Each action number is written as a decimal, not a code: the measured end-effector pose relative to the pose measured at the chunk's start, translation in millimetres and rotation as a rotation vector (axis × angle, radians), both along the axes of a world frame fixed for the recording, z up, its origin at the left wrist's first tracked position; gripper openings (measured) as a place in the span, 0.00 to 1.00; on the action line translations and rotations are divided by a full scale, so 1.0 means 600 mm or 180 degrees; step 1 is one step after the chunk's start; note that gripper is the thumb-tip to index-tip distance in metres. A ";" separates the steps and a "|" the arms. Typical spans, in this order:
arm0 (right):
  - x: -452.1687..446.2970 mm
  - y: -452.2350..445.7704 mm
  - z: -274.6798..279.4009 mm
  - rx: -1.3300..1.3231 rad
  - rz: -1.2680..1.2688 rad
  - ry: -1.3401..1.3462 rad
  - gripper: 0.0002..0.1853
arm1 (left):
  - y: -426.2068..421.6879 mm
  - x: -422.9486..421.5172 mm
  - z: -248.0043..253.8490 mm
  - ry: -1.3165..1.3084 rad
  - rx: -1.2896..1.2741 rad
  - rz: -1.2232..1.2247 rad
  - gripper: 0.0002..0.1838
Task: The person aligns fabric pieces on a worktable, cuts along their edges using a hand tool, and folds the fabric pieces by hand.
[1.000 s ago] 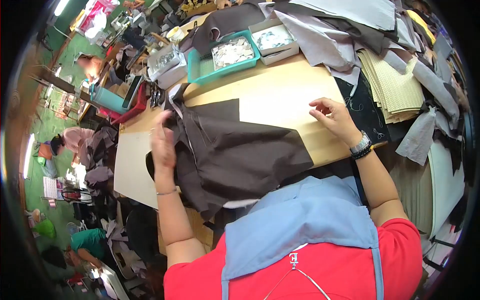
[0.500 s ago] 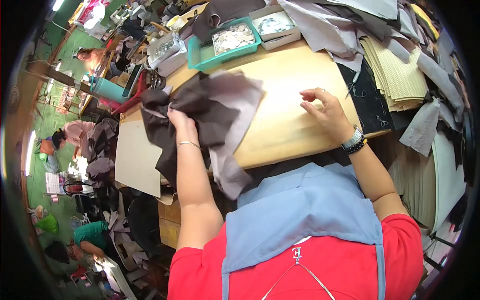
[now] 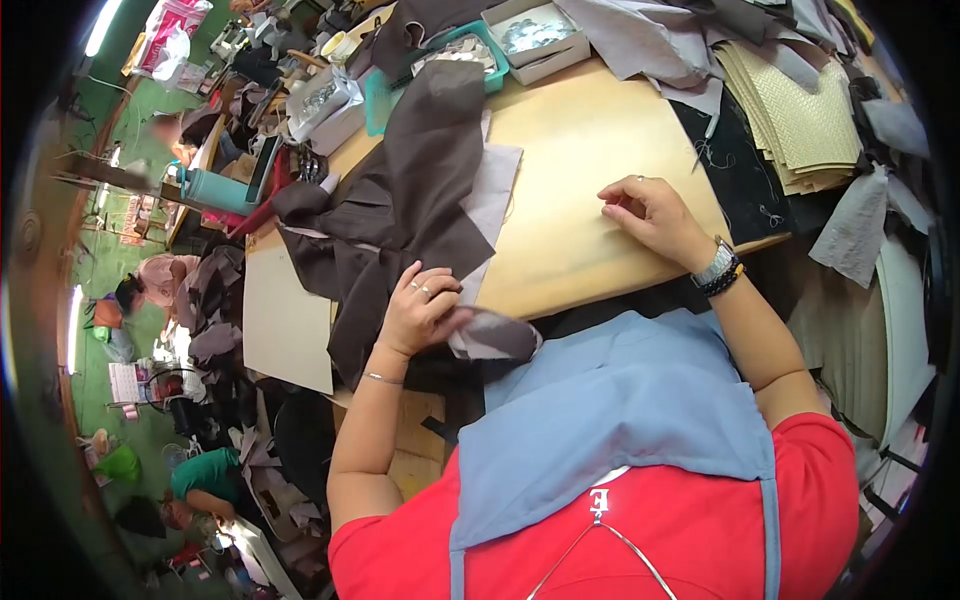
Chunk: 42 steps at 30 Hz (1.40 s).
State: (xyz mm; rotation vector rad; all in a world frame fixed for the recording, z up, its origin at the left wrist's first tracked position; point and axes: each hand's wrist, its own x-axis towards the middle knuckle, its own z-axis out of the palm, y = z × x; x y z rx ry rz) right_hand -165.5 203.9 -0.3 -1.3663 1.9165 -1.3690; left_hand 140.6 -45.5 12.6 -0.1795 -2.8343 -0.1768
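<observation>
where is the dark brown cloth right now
In the head view, the dark brown cloth is left of centre on the wooden table, its upper end covering part of the teal tray and the left hand at its lower edge.

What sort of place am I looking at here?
Probably a sewing workshop: dark brown cloth covers part of a pale wooden table, light grey cloth pieces are heaped at its far edge, and black cloth lies at its right.

Floor (image 3: 92, 390): green; tube lights (image 3: 101, 28): two, lit, at left; worktable (image 3: 590, 130): pale wood top; whitish panel (image 3: 285, 310) beside its left end
</observation>
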 end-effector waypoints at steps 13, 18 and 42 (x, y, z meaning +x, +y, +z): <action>0.072 -0.030 0.008 -0.0724 0.0824 -0.0482 0.25 | 0.111 -0.168 0.004 0.0748 0.3760 0.0729 0.03; 0.074 -0.016 0.028 -0.0642 0.0971 -0.0572 0.22 | 0.118 -0.168 0.005 0.0388 0.3920 0.0878 0.03; 0.026 -0.022 0.158 -0.1465 0.0852 -0.0860 0.10 | 0.139 -0.214 0.117 -0.1605 0.5758 0.0084 0.26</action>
